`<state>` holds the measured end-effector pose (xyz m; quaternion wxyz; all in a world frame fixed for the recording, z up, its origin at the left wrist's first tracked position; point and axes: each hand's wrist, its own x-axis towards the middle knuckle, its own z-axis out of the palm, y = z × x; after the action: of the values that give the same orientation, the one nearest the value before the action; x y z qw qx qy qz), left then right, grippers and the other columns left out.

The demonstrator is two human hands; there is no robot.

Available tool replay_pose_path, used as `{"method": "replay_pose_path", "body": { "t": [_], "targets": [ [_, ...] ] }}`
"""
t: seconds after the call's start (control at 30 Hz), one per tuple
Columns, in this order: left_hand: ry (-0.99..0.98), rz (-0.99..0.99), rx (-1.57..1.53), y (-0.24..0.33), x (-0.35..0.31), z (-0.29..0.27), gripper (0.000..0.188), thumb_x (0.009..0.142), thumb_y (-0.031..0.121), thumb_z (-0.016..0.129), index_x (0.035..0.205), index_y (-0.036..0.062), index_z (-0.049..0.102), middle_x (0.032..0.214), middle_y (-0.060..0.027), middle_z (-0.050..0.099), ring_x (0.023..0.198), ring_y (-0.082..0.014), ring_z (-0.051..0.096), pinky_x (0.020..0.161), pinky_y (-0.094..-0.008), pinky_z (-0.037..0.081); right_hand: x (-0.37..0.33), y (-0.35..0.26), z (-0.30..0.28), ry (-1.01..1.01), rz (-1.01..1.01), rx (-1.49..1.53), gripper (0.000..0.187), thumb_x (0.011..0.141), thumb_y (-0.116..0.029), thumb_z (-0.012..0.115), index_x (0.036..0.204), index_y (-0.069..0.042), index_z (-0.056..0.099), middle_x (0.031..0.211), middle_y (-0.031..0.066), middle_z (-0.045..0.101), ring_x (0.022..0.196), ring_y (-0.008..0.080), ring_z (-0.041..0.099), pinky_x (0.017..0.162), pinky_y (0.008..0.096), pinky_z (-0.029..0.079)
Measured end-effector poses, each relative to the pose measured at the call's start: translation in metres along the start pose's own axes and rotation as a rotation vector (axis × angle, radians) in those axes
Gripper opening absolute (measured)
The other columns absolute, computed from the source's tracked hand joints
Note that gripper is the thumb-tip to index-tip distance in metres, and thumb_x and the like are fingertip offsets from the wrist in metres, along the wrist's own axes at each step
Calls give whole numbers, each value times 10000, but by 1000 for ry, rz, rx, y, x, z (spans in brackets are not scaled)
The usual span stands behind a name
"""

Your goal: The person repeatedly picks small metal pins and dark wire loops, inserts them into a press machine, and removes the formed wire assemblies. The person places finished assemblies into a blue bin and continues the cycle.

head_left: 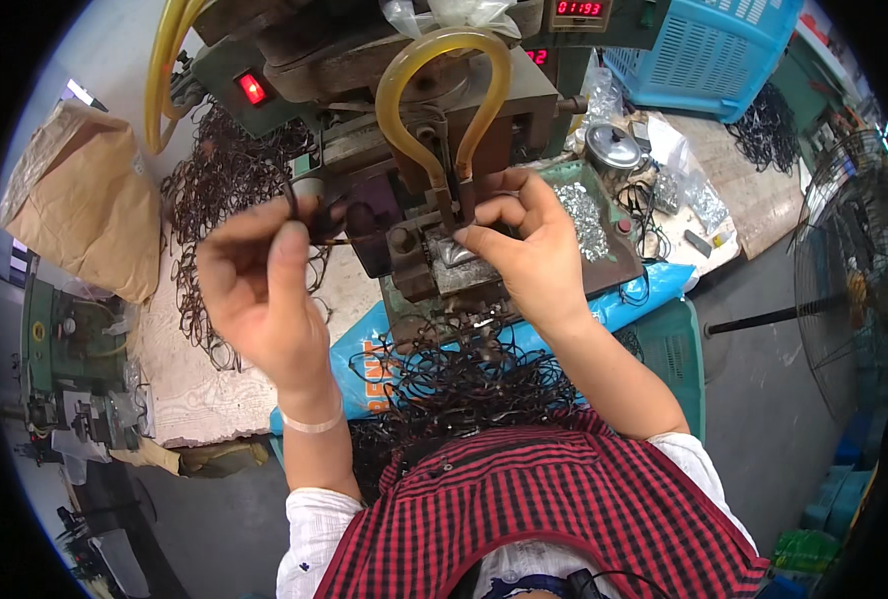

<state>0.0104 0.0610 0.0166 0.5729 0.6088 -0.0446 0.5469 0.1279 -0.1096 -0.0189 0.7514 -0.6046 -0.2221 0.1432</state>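
Observation:
My left hand (269,299) is raised left of a bench press (429,130). Its thumb and fingers are closed around a thin black cord (292,198), part of which blurs into the dark machine behind. My right hand (539,255) is at the press's work point. Its thumb and index fingertip come together beside the metal die block (452,250), just under the tooling; whatever they pinch is too small and hidden to make out. A yellowish tube (394,85) loops down to the tooling above these fingertips.
Tangled black cords (464,374) heap before me over a blue plastic bag (359,354); another pile (229,165) lies left. A tray of small silvery pieces (586,215) sits right of the die. Around stand a brown paper sack (89,200), a blue basket (703,55) and a fan (848,290).

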Motion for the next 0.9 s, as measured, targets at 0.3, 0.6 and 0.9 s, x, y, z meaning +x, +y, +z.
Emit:
{"method": "replay_pose_path", "body": {
  "t": [0.3, 0.6, 0.9],
  "targets": [
    [-400, 217, 157, 3, -32, 3, 218, 832, -110, 691, 1007, 15, 654, 950, -156, 727, 758, -257, 713, 723, -381, 614, 3, 42, -100, 190, -323, -1231, 305, 804, -129, 738, 1097, -47, 718, 1270, 189, 665, 1300, 389, 553, 1085, 488, 435],
    [-843, 636, 591, -6, -42, 25, 180, 707, 53, 806, 799, 99, 659, 1067, -43, 743, 686, -160, 597, 622, -295, 572, 15, 89, -134, 314, -493, -1208, 135, 776, -120, 734, 872, -42, 680, 1077, 176, 706, 1145, 373, 636, 911, 472, 512],
    [-646, 462, 561, -24, -73, 11, 199, 735, 41, 783, 914, 85, 708, 1146, -90, 745, 725, -243, 653, 628, -332, 520, 11, 82, -131, 397, -352, -959, 163, 841, -218, 739, 935, -85, 748, 852, 131, 742, 778, 314, 719, 706, 396, 551]
  ]
}}
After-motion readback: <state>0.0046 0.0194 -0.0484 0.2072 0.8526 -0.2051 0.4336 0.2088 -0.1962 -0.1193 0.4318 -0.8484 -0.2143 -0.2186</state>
